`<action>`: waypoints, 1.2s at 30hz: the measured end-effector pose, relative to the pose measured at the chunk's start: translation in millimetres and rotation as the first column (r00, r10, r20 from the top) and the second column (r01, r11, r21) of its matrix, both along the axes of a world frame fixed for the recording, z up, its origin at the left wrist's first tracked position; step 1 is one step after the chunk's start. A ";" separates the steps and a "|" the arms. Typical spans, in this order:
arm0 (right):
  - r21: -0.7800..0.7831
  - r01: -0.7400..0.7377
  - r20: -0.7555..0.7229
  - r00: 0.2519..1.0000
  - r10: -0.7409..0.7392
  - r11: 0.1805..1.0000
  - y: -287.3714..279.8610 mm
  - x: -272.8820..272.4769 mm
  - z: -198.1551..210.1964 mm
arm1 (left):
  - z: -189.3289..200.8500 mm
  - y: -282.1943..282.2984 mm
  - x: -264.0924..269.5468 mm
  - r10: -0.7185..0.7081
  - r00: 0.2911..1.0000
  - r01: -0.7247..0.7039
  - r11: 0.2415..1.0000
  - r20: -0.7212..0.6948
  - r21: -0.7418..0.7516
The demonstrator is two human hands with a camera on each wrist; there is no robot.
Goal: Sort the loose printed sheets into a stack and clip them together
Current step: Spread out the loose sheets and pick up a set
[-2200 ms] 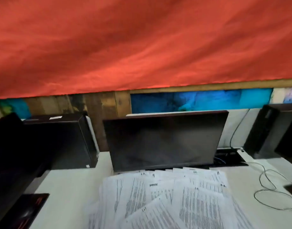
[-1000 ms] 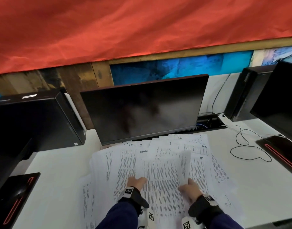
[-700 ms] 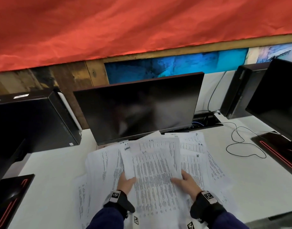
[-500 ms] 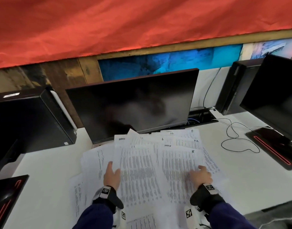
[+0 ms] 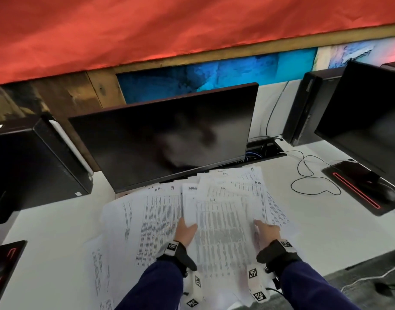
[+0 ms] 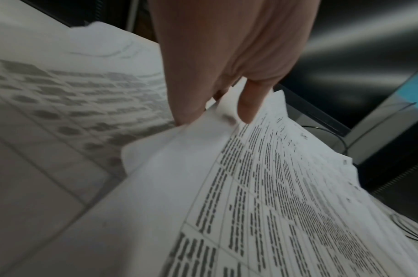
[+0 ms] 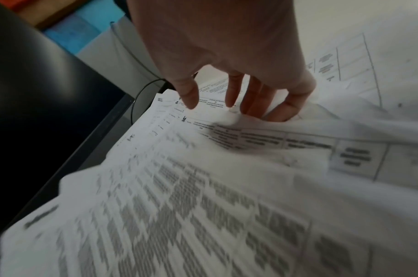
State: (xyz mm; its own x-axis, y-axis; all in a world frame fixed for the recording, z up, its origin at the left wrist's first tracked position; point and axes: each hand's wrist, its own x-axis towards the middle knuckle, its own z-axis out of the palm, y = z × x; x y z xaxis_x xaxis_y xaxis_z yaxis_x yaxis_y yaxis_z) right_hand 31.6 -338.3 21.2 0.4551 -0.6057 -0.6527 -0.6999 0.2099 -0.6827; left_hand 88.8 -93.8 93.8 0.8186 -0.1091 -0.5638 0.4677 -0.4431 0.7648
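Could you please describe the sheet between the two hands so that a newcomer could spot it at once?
On the white desk, in front of the dark monitor, lies a spread of printed sheets. The top sheet sits between the left hand, which pinches its edge, and the right hand; unlike its overlapped neighbours, nothing lies over its printed table.

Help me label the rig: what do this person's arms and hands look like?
Bare left hand and right hand, dark blue long sleeves. Each wrist wears a black strap with a white coded tag and a white block bearing black-and-white square markers. A thin black cable leaves the right block.
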 end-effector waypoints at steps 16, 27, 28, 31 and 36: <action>-0.323 -0.039 -0.006 0.999 0.039 0.945 15.7 -0.7 48.6 | 31.5 9.7 -4.2 0.087 0.951 -0.073 0.996 0.296 -0.059; 0.022 -0.388 0.240 0.897 0.371 0.922 99.0 29.4 48.1 | -38.9 164.5 22.4 0.325 0.945 -0.319 0.895 0.036 0.311; 0.053 -0.433 0.239 0.880 0.409 0.900 105.9 31.3 50.4 | -42.2 168.5 22.0 0.272 0.962 -0.257 0.867 0.025 0.427; 0.125 -0.539 0.196 0.836 0.512 0.833 130.5 35.7 59.6 | -37.1 169.5 17.9 0.209 0.978 -0.192 0.853 0.020 0.486; 0.218 -0.583 0.158 0.813 0.561 0.783 165.2 46.7 46.6 | -45.8 170.3 13.2 0.251 0.968 -0.224 0.894 -0.019 0.389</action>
